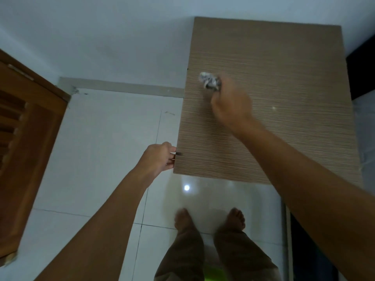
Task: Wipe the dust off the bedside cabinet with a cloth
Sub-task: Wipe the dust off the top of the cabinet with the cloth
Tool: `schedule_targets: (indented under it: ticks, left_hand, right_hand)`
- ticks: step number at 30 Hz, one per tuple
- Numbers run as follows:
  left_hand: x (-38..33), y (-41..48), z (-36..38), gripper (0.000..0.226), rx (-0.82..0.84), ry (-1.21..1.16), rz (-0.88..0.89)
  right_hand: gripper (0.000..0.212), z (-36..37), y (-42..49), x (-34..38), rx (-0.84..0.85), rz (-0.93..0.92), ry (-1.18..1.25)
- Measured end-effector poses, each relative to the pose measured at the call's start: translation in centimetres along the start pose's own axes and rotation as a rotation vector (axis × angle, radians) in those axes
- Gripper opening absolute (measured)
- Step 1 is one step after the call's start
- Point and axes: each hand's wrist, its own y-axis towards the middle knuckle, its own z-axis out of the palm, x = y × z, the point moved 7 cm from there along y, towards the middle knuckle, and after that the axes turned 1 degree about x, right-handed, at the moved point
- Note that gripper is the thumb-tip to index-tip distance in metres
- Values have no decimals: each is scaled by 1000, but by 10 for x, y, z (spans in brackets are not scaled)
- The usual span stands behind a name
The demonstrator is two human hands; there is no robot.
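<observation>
– Bedside cabinet [284, 128]: where does it sit?
– It fills the right half of the frame, from the upper centre down to the middle right. It has a light brown rectangular top with fine wood-grain lines, seen from above, and its far side is against the pale wall [101, 37].
– And the cloth?
– A crumpled white-and-grey cloth [209, 80] rests on the upper left part of that top. The right hand [231, 102] holds it with fingers bunched round it. The hand is blurred, so I cannot tell one finger from another.
– The other hand?
– The left hand [160, 158] grips the left edge of the bedside cabinet near its lower left corner, fingers curled and close together.
– What lies around it?
– Glossy white floor tiles [101, 159] show a bright spot of reflected light [186, 187] just below the cabinet. Two bare feet [183, 219] and brown trouser legs [182, 256] are at the bottom centre. A brown slatted wooden door [26, 138] stands at the left edge.
</observation>
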Motion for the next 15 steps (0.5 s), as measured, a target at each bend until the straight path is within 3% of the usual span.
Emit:
schedule_targets:
  ticks: [3, 6, 8, 15]
  left_hand:
    - [0, 0, 1, 30, 5, -12, -3]
    - [1, 3, 2, 28, 9, -28, -7]
    - [2, 5, -1, 26, 8, -42, -14]
    - [7, 10, -17, 30, 127, -128, -77]
  right_hand:
    - [33, 13, 51, -14, -41, 156, 3]
    - [47, 41, 78, -19, 86, 179, -115]
    - [52, 58, 75, -8, 177, 77, -210]
    - [33, 102, -21, 28, 362, -429, -263]
